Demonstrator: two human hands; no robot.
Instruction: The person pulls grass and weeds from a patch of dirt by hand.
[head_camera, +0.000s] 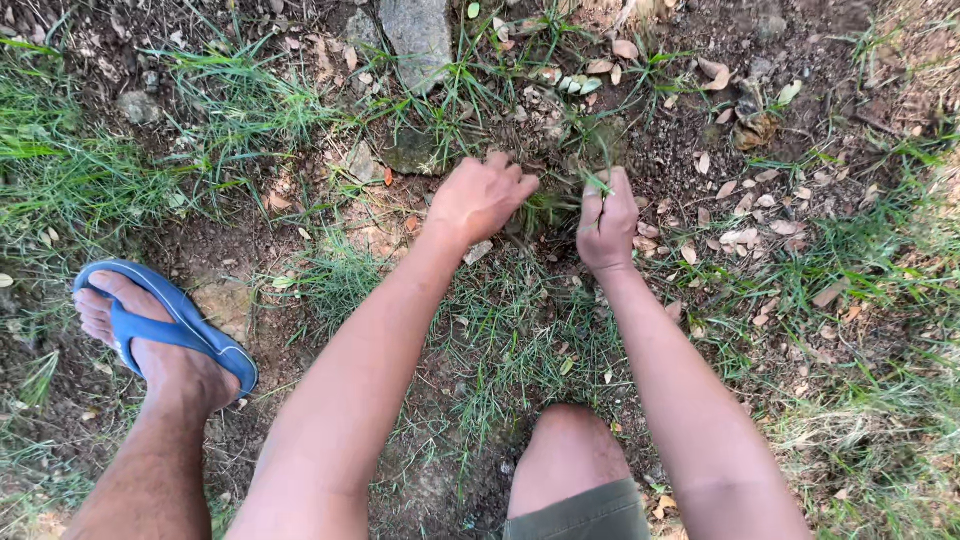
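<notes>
From my remote seat I saw both hands down in the dirt at the middle of the view. The right hand (606, 222) was closed into a fist around a few green grass blades (598, 185) that poked out of its top at about twelve o'clock. The left hand (482, 196) lay curled, fingers bent down into the grass tuft (548, 212) between the two hands; whether it actually pinched any stems, I could not tell.

The tuft sat just at three o'clock of the left hand and touching the right. I judged the blades light, thin and limp, easy to tear if taken high, so the better hold would be low, near the roots where the stems bunch together. The soil around looked dry and crumbly, so the roots might part from it without much fight.

A flat grey stone (416, 35) lay at twelve o'clock, well beyond the hands. A foot in a blue sandal (180, 330) rested at nine o'clock, and dry leaves (740, 235) were scattered at three o'clock.
</notes>
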